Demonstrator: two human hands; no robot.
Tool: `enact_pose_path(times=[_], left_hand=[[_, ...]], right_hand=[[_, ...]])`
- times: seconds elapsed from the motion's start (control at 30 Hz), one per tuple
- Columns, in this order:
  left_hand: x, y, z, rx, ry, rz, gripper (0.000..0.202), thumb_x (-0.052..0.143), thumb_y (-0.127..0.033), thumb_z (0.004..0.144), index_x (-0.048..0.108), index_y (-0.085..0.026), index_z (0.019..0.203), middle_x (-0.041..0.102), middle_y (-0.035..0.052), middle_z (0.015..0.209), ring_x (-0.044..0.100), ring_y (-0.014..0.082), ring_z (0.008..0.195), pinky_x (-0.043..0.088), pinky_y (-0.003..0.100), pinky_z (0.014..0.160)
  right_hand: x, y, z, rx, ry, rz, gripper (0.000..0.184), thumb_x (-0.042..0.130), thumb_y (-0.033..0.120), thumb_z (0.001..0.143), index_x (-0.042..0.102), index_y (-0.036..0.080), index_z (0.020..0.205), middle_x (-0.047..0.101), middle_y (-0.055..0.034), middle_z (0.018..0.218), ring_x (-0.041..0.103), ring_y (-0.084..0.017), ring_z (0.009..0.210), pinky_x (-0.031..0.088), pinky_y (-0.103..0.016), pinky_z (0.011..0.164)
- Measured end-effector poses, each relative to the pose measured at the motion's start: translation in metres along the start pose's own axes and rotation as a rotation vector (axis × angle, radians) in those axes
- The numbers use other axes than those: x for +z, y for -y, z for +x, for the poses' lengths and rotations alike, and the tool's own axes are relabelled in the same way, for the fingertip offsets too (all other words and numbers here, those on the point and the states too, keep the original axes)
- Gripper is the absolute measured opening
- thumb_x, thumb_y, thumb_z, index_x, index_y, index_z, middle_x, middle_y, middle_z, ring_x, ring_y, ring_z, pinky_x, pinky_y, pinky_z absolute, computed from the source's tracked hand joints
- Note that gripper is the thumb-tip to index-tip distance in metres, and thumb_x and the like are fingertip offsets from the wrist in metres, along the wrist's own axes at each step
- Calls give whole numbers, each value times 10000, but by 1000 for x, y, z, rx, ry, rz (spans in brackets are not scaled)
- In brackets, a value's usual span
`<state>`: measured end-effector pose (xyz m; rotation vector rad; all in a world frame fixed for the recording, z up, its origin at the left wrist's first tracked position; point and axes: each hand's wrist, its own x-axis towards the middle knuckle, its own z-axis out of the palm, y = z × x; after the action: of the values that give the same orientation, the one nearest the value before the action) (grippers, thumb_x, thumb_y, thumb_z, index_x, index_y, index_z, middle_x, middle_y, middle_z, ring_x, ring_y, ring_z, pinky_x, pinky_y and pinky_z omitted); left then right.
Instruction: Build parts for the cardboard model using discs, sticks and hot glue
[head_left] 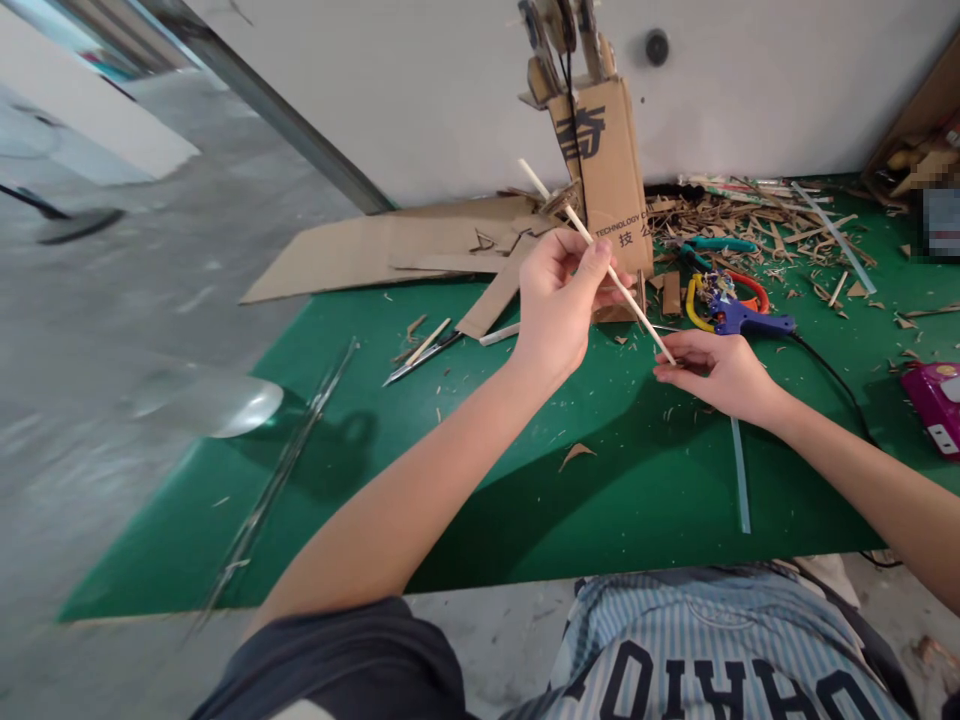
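A thin pale wooden stick [637,312] slants down to the right between my two hands. My left hand [562,300] is closed around its middle, thumb on top. Its lower right end is pinched in the fingertips of my right hand [716,375]. Near the stick's upper end is a small brown cardboard piece [561,200]; whether the stick passes through it or in front of it I cannot tell. Just behind my hands stands an upright cardboard construction [611,170] with printed characters and several parts at its top.
Beyond my right hand lie a blue glue gun [750,318], teal-handled pliers [720,244] and heaped cardboard scraps [750,215]. Flat cardboard [360,250] and a craft knife [421,358] are at left. A clear bottle [240,405], thin wires [300,450] and a purple power strip [934,400] occupy the green table [480,520].
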<state>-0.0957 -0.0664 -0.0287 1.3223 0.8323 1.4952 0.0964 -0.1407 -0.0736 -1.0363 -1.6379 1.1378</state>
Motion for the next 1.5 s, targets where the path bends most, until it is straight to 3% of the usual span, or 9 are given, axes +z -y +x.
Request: enact_pose_path(times=[0.2,0.37,0.53,0.77,1.17,1.33,1.5], left_hand=[[-4,7,2,10,48,33,339,761,-500,871,564,-224,883,673,-33,795,743,108,701,642,224,664],[6,2,-12,9,198,98,280,753,-415,888,649,-222,1062,734,25,1010,770,142,794,662,246,656],[12,-6,-23,42,265,130,202,718,-357,922,694,-187,1028,745,23,882,773,135,782,660,228,682],[13,-5,-23,84,292,204,297,730,-472,903,661,-184,927,701,0,791,738,112,717,635,209,633],[14,-6,-19,64,273,99,442,802,-603,778,626,-199,805,641,-22,702,677,96,612,590,208,558],[16,-7,-23,34,261,100,459,805,-607,771,612,-193,815,703,-5,741,729,116,691,621,214,619],[18,-12,-27,7,321,96,418,769,-573,831,603,-191,867,753,25,765,772,151,743,656,257,700]], right_hand=[[0,1,0,-30,-22,-13,298,777,355,811,752,199,1063,811,-58,1000,792,-206,899,667,-416,920],[-8,1,5,-50,-112,-104,290,708,408,888,750,198,1084,803,-81,998,780,-216,882,662,-415,853],[-9,1,5,-151,-84,-283,240,686,353,906,776,214,1080,801,-66,974,764,-212,859,652,-395,839],[-4,0,3,-27,-65,-152,218,705,357,873,780,203,1009,813,-53,919,780,-210,831,653,-397,848],[2,7,-3,-114,-228,-275,191,717,396,882,811,235,921,819,-46,889,763,-207,783,649,-362,733],[1,5,-2,-116,-309,-287,179,730,370,867,819,226,927,823,-51,898,758,-199,764,655,-368,746],[5,6,-3,-130,-302,-256,153,742,346,849,823,231,910,828,-43,914,758,-201,763,653,-370,751]])
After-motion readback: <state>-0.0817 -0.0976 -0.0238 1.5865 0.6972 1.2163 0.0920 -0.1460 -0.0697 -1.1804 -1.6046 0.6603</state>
